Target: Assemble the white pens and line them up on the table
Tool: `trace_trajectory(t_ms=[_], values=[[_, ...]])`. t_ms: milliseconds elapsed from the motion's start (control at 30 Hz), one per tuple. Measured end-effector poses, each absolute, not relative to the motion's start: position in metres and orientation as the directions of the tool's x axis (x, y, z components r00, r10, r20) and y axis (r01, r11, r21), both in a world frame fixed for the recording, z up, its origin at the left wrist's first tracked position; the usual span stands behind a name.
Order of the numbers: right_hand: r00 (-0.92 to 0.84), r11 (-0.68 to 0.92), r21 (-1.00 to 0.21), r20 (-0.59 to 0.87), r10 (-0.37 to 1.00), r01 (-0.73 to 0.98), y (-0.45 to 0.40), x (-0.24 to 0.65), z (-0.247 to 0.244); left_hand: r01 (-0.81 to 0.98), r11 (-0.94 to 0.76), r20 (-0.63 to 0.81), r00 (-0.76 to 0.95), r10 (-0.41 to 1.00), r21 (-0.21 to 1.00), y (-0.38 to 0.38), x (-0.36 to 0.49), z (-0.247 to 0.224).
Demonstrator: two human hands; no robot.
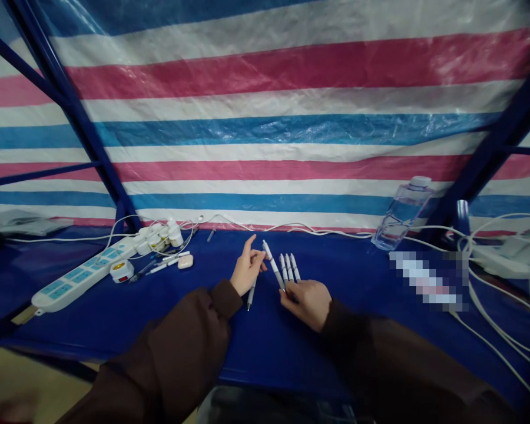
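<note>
My right hand (308,301) is closed on the lower end of a white-and-grey pen (272,265), which slants up and to the left. Just beyond these fingers, three similar white pens (290,268) are side by side, their lower ends hidden by the hand. My left hand (248,266) has its index finger stretched away from me, the other fingers loosely bent by the top of the held pen. Another pen (251,297) sticks out beneath the left hand, tip towards me; its upper part is hidden.
On the left of the blue table (265,353) lie a long white power strip (86,274), a white plug adapter (122,271), several loose pens (163,263) and a small beige case (185,261). A water bottle (401,215) stands at right, near white cables (477,294). Striped sheeting (291,135) hangs behind.
</note>
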State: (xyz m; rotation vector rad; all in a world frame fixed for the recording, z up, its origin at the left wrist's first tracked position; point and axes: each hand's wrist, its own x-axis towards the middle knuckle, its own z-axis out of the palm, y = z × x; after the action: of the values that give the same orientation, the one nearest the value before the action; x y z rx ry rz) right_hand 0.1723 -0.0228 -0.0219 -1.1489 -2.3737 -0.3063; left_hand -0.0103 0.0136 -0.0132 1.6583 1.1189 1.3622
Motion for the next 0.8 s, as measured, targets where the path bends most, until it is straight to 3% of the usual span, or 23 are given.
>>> trace_trajectory(t_ms=[167,300,567,800], values=[[-0.500,0.589,-0.006,0.520,0.692,0.808,-0.0216,0.1716,-0.0239,0.547,-0.574,0.503,0.293,0.813,0.609,0.0101,-0.0132,-0.0170],[-0.508,0.578,0.028,0.511,0.693,0.816,-0.0209,0.1704,-0.0245,0.667,-0.626,0.445,0.455,0.771,0.403,0.0080,-0.0125,-0.0179],[-0.612,0.650,0.084,0.445,0.654,0.755,-0.0202,0.1712,-0.0261,0.721,-0.621,0.338,0.527,0.780,0.309,0.0086,-0.0143,-0.0187],[-0.615,0.705,-0.066,0.437,0.656,0.706,-0.0213,0.1716,-0.0241,0.717,-0.634,0.302,0.561,0.771,0.289,0.0096,-0.0157,-0.0202]])
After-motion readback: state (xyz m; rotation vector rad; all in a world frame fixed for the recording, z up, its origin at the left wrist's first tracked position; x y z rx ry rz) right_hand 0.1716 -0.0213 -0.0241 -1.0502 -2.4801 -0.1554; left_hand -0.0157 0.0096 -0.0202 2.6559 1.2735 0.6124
